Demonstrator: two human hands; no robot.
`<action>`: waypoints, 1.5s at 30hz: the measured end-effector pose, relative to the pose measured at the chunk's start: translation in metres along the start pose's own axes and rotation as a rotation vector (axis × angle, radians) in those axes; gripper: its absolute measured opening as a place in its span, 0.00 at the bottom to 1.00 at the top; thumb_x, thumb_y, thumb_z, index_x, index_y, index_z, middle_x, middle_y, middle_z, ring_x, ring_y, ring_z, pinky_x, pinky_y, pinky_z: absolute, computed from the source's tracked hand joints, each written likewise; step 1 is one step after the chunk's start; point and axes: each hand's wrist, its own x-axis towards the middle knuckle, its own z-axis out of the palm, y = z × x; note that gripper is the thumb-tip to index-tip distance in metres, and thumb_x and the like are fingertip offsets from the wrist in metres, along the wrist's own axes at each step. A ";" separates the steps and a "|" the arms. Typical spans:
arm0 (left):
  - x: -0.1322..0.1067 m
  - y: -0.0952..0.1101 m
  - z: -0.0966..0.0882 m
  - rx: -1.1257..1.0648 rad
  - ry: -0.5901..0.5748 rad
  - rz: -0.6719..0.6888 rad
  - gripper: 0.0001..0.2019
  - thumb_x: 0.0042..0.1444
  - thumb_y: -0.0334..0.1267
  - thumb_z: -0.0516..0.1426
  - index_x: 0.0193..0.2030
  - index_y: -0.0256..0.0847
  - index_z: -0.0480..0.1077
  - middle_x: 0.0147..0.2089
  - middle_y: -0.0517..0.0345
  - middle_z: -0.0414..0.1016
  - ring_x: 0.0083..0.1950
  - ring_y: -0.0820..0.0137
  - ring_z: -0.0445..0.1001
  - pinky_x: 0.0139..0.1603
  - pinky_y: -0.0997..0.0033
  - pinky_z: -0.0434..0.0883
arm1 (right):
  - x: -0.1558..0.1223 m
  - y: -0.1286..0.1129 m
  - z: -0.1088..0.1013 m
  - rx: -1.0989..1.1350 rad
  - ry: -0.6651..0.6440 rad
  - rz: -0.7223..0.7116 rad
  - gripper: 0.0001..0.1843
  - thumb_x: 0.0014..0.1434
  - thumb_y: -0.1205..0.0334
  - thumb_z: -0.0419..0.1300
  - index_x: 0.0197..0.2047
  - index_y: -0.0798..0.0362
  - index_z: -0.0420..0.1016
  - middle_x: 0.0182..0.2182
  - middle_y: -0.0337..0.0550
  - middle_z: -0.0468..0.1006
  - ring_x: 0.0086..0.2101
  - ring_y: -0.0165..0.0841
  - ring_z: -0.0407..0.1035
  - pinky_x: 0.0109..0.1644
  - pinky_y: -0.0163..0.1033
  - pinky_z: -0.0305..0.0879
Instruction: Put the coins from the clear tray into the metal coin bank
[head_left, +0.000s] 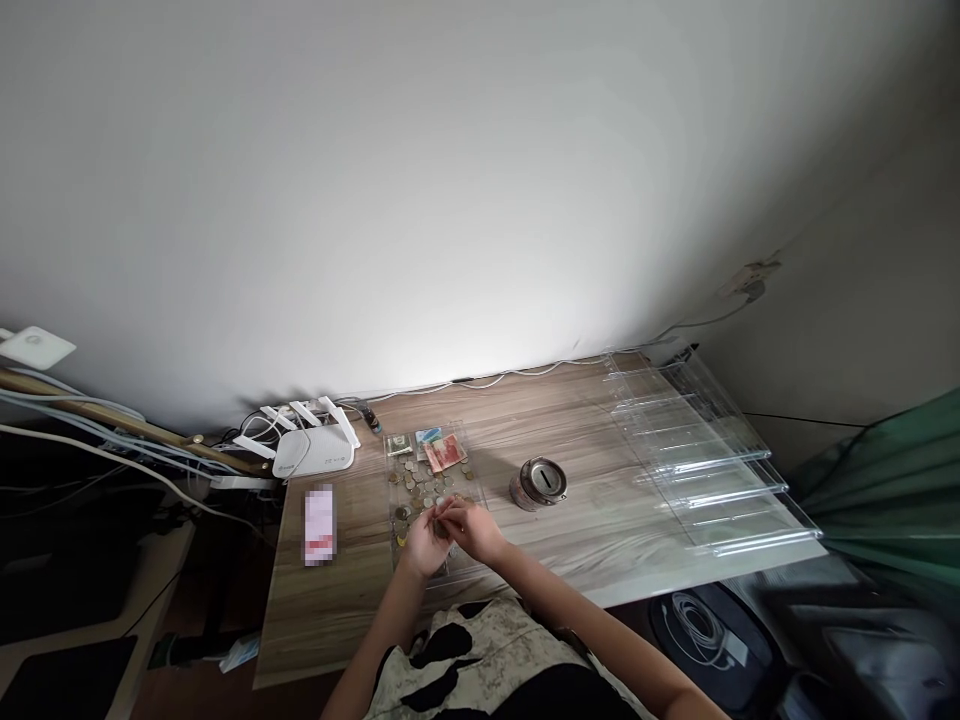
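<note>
Both hands meet above the near part of a clear plastic tray (480, 490) spread with many loose coins (417, 478). My left hand (424, 545) is cupped with its fingers curled; small dark shapes, perhaps coins, show at its palm. Over it, my right hand (474, 528) is closed in a pinch, its fingertips touching the left fingers. What the pinch holds is too small to make out. Toward the tray's far end lie a red banknote (446, 453), a bluish note (428, 439) and a greenish note (400, 445). To the right stands a round metal coin bank (541, 482) with a slot in its lid.
A white router (315, 450) with several antennas sits at the back left, cables around it. A blurred pink-and-white item (319, 525) lies left of the tray. Stacked clear plastic panels (697, 460) cover the table's right end. A coiled white cable (699, 622) rests below the right edge.
</note>
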 end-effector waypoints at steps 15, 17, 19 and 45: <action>-0.024 -0.010 0.014 -0.014 0.049 -0.045 0.09 0.61 0.28 0.50 0.36 0.35 0.72 0.34 0.54 0.76 0.36 0.74 0.76 0.42 0.75 0.73 | -0.011 -0.009 -0.013 0.028 -0.067 0.114 0.10 0.51 0.72 0.56 0.30 0.50 0.78 0.35 0.40 0.80 0.36 0.33 0.73 0.38 0.33 0.65; -0.025 -0.014 0.013 -0.025 0.063 -0.004 0.09 0.59 0.26 0.51 0.38 0.35 0.72 0.36 0.54 0.77 0.36 0.74 0.77 0.42 0.76 0.73 | -0.013 -0.011 -0.014 0.020 -0.047 0.100 0.11 0.53 0.71 0.55 0.29 0.49 0.79 0.36 0.40 0.80 0.36 0.33 0.73 0.37 0.33 0.65; -0.026 -0.015 0.012 -0.030 0.085 0.013 0.08 0.59 0.27 0.51 0.38 0.36 0.72 0.36 0.53 0.78 0.37 0.73 0.78 0.42 0.76 0.74 | -0.016 -0.013 -0.020 0.019 0.040 0.114 0.11 0.54 0.69 0.55 0.30 0.49 0.79 0.34 0.40 0.80 0.33 0.33 0.73 0.35 0.34 0.65; -0.029 -0.026 0.000 0.471 0.095 0.035 0.08 0.54 0.40 0.59 0.35 0.39 0.67 0.41 0.48 0.78 0.28 0.73 0.74 0.19 0.79 0.58 | -0.042 0.062 -0.123 -0.473 0.254 0.834 0.10 0.58 0.61 0.53 0.31 0.52 0.75 0.30 0.46 0.78 0.30 0.34 0.71 0.28 0.34 0.52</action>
